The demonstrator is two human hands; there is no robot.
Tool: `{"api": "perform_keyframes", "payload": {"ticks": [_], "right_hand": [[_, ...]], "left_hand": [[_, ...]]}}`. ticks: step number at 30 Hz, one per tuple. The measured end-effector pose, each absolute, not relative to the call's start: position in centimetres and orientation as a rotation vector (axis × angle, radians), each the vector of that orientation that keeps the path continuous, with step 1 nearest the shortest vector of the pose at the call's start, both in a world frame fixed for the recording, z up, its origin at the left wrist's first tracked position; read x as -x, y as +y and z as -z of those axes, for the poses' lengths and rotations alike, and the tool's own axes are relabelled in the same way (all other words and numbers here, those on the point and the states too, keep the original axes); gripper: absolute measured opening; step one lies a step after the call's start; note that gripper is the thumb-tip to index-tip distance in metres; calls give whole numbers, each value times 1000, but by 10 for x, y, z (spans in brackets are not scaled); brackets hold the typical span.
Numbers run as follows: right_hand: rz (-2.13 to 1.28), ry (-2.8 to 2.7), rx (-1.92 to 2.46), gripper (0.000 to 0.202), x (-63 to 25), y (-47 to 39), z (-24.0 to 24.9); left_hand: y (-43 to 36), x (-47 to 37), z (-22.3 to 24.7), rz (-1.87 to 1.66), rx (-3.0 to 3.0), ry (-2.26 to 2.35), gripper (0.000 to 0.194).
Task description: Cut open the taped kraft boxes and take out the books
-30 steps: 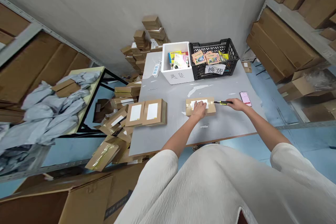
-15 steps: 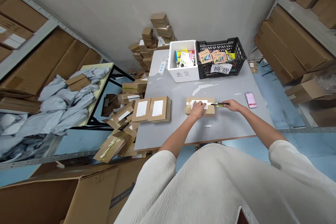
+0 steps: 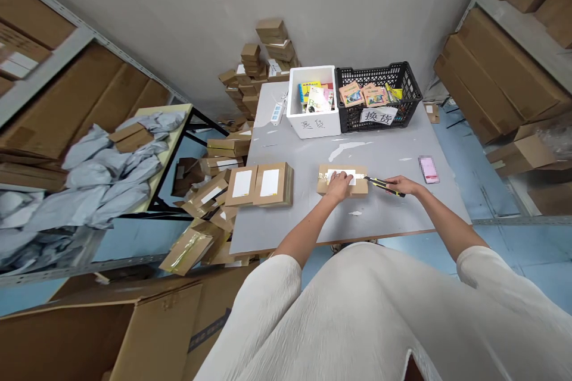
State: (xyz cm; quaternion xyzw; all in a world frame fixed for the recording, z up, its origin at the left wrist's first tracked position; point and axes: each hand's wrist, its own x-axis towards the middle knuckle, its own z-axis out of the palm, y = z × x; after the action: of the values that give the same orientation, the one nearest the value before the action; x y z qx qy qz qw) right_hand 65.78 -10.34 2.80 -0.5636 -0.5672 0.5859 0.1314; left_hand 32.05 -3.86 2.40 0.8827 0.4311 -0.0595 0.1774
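the person's left hand (image 3: 338, 187) is resting on a small taped cardboard box (image 3: 357, 190) near the middle of the grey table (image 3: 304, 220); its fingers are spreading and covering part of the box's white label (image 3: 351, 180). the right hand (image 3: 399, 185) is gripping a black-and-yellow utility knife (image 3: 383, 185), its tip reaching the box's right end; the view is not showing clearly whether they are touching. a pink-screened phone (image 3: 429, 169) is lying near the right wrist. labelled cardboard boxes (image 3: 269, 183) are sitting to the left, well apart from the box. beyond it, a white foam bin (image 3: 328, 125) holding books (image 3: 317, 99) and a black plastic crate (image 3: 351, 121) are standing side by side, with a power strip (image 3: 277, 114) lying left of the bin.
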Motion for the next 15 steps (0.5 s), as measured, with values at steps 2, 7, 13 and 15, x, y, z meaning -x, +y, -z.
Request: {"api": "perform_keyframes", "payload": {"ticks": [2,7,13,15], "right_hand": [[-1704,-1643,1650,52,-661,-107,-27],[-1692,-1592,1658,59,-650,-114,-23],[-1702,-1477,1647,60,-637,-117,-21],[-1743,-1465,1635,63,-643,-120,-25]], "left_hand": [[-40,-321,-25,162,-2497,1222,67],[-41,-323,-26,174,-2510,1205,66],[-38,-322,-26,181,-2499,1203,68],[-38,-322,-26,170,-2495,1199,69]]}}
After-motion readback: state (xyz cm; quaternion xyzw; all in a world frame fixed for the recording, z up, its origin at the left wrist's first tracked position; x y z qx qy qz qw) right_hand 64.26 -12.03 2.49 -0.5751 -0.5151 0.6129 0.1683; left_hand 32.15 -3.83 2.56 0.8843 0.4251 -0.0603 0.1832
